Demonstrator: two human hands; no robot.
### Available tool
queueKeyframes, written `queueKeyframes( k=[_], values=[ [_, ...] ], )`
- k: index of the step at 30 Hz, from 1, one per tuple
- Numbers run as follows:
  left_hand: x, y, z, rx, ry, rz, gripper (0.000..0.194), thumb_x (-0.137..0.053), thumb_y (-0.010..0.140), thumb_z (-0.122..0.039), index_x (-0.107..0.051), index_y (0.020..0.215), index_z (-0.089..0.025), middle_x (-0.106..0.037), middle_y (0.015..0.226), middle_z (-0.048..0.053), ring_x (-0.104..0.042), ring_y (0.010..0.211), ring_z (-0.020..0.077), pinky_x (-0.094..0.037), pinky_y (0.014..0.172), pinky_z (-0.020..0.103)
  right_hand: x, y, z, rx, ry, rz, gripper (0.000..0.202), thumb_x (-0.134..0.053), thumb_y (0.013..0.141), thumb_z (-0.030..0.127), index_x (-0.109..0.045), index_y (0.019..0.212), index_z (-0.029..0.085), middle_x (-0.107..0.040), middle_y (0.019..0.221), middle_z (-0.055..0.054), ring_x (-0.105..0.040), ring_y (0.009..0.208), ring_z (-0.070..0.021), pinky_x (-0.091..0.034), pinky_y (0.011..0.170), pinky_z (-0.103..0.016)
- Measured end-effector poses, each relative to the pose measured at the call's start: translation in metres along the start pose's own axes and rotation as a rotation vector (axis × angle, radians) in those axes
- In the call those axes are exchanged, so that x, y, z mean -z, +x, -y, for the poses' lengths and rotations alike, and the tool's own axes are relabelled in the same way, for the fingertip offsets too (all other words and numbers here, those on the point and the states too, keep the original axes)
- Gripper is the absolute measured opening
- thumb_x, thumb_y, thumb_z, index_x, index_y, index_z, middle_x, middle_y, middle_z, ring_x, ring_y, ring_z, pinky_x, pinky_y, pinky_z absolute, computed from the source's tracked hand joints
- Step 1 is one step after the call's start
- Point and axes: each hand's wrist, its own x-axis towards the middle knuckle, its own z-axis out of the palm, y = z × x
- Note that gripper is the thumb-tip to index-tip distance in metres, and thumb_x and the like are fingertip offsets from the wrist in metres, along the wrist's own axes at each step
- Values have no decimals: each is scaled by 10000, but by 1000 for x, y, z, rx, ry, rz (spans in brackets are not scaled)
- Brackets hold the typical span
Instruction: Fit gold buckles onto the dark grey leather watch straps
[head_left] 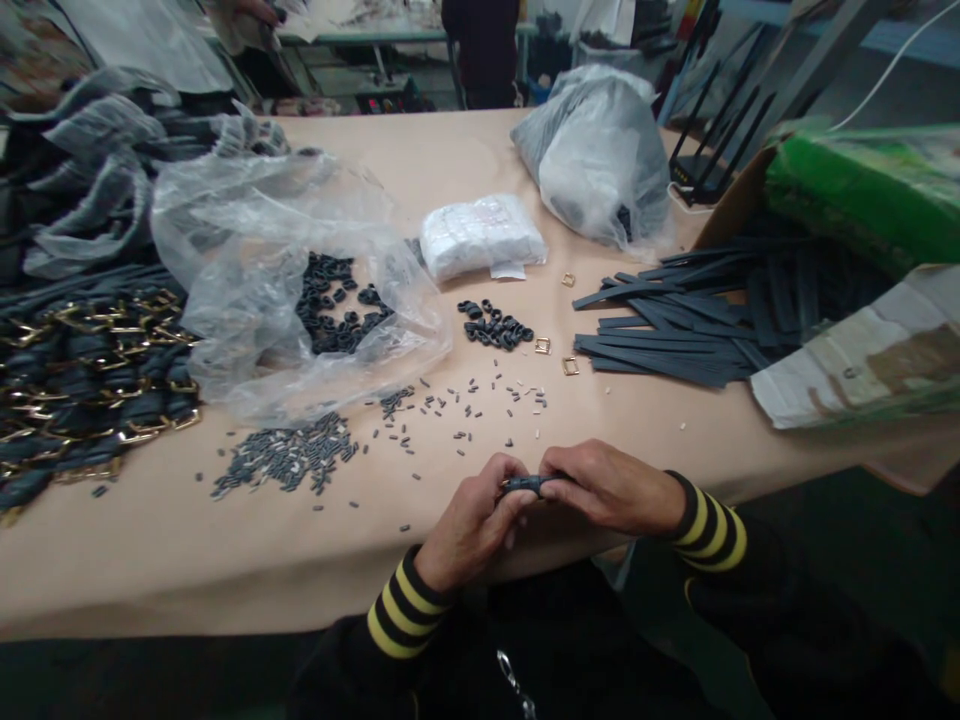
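Between my two hands, near the table's front edge, is a short dark strap piece [523, 484]. My left hand [480, 515] pinches its left end, where a bit of gold metal seems to show. The other end is gripped by the closed fingers of my right hand [611, 487]. Beyond my hands lie scattered small grey pieces [465, 410], denser in a pile [289, 455] to the left. Further back sit a cluster of black loops [495, 326] and gold buckles, one buckle [542, 346] beside the loops. Loose dark straps [660, 335] lie at the right.
A clear plastic bag [247, 340] holds more black loops [341, 300]. Finished-looking straps with gold buckles [97, 380] are heaped at the left. A white packet [484, 236] and a filled plastic bag [600, 150] stand at the back. A green package [870, 190] sits right; people are behind.
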Motion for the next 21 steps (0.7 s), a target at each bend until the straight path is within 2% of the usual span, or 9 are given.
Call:
queueKeyframes(
  k=[4,9,12,14,16,17,18,19,21],
  values=[
    [-1,2,0,0,-85,18,183,-418,869,-349,-399,964,-193,-516,612,-40,-440,443,60,-347,440,173,-6,4,-2,59,47,-12,153,-416,852,212,-515,925,122,-643,758,-77,-574,658,-150,-370,589,-230],
    [1,9,-2,-22,-32,11,195,-375,885,-355,-387,1005,-201,-595,734,7,-455,452,60,-370,441,180,-15,14,-7,73,232,-39,121,-412,860,180,-505,925,137,-660,691,-28,-605,677,-124,-412,637,-202],
    [11,13,-4,-24,69,50,196,-369,884,-367,-419,982,-204,-552,653,-25,-470,458,74,-386,454,187,-10,21,-13,88,274,-43,126,-451,855,213,-538,923,152,-656,735,-13,-592,659,-102,-414,612,-185],
    [24,16,-5,1,164,48,210,-376,877,-383,-457,954,-205,-501,586,-43,-482,463,89,-393,457,192,3,24,-25,42,196,-159,133,-504,834,263,-572,886,162,-641,751,-11,-574,655,-107,-412,603,-196],
    [44,17,-6,34,276,-43,249,-372,868,-411,-494,940,-206,-482,554,-43,-496,468,108,-404,456,203,22,25,-46,-105,40,-428,130,-517,825,266,-592,841,160,-628,784,-30,-565,707,-131,-418,659,-232],
    [55,18,-4,41,345,-120,272,-373,862,-427,-513,932,-205,-505,572,-32,-516,489,121,-419,471,215,32,24,-58,-211,-65,-592,130,-507,828,246,-596,853,154,-621,814,-49,-560,741,-147,-418,698,-258],
    [66,18,-2,33,434,-215,292,-384,850,-444,-535,919,-204,-540,605,-15,-546,535,138,-441,507,230,40,24,-71,-313,-169,-703,135,-515,821,241,-603,871,152,-615,866,-71,-555,790,-168,-415,738,-286],
    [77,18,2,11,535,-305,304,-407,833,-456,-558,901,-202,-587,684,11,-583,622,161,-466,575,251,48,23,-84,-392,-261,-736,136,-550,794,235,-613,880,150,-608,912,-91,-546,855,-195,-410,771,-312],
    [93,17,10,-47,727,-444,333,-416,820,-466,-587,914,-196,-623,837,55,-606,784,205,-480,709,301,55,21,-105,-501,-367,-720,130,-577,769,217,-628,870,153,-601,939,-105,-534,894,-221,-406,786,-336]
  ],
)
